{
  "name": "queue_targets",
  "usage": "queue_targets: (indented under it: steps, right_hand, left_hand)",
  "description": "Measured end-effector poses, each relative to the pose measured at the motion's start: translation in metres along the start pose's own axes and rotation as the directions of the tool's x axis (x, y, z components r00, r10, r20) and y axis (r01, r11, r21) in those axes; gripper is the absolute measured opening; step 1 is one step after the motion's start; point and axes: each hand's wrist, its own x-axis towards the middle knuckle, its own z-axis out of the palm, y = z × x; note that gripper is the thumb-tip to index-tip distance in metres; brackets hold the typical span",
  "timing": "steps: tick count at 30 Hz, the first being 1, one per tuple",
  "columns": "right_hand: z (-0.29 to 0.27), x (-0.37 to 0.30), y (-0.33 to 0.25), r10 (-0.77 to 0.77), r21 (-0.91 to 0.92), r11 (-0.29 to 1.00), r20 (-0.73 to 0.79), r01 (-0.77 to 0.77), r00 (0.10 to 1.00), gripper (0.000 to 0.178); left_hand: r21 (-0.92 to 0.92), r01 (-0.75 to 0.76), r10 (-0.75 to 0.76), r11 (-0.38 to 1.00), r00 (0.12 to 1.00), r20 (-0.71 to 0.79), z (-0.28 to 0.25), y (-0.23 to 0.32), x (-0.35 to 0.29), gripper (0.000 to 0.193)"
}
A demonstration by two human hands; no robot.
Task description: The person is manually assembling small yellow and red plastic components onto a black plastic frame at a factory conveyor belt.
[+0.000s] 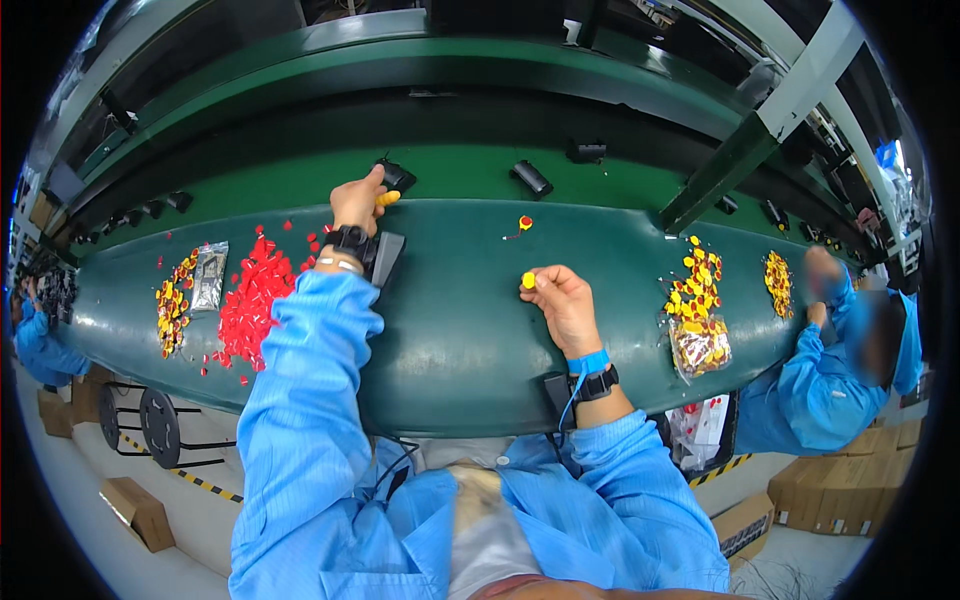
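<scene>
My left hand [355, 205] reaches to the far edge of the green work table, its fingers closed at the near end of a black plastic part [398, 177]. A yellow piece or finger cover [387, 199] shows at those fingertips; which of the two I cannot tell. Nearer to me, my right hand [567, 308] pinches a small round yellow piece [528, 281] between thumb and fingertips, raised over the table. Beyond it lies a single yellow-and-red piece with a short wire [525, 224].
Loose red pieces [252, 305] heap beside my left forearm, near a clear bag [209, 277]. Yellow-and-red pieces [694, 285] and a filled bag [701, 346] lie rightward. More black parts [531, 178] sit on the green conveyor [460, 180]. A co-worker [830, 370] sits at right.
</scene>
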Motion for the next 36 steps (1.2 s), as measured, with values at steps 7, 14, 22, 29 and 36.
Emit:
queue_targets:
  steps: [7, 14, 22, 29, 36]
  right_hand:
    - [0.004, 0.0, 0.0, 0.043, -0.064, 0.997, 0.017, -0.041, 0.999, 0.009]
    - [-0.002, 0.0, -0.006, 0.065, -0.073, 0.995, -0.015, -0.066, 0.998, 0.009]
    - [0.001, -0.012, -0.014, 0.088, 0.064, 0.994, -0.023, -0.086, 0.996, 0.011]
    - [0.048, -0.064, -0.027, 0.036, -0.053, 0.998, 0.042, -0.034, 0.998, 0.008]
    - [0.066, -0.082, 0.001, 0.115, -0.117, 0.987, -0.002, -0.114, 0.993, 0.012]
  left_hand:
    - [-0.043, 0.067, -0.075, 0.997, 0.97, -0.231, 0.032, 0.003, 0.037, 0.023]
    - [-0.083, -0.199, 0.215, 0.977, 0.9, 0.378, 0.028, 0.008, -0.06, 0.013]
    - [-0.107, -0.092, 0.137, 0.99, 0.799, 0.586, -0.025, -0.037, -0.194, 0.009]
    - [-0.183, -0.046, 0.132, 0.982, 0.862, 0.49, -0.037, -0.078, -0.235, 0.01]
    - [-0.266, -0.08, 0.193, 0.961, 0.882, 0.43, -0.031, -0.095, -0.252, 0.012]
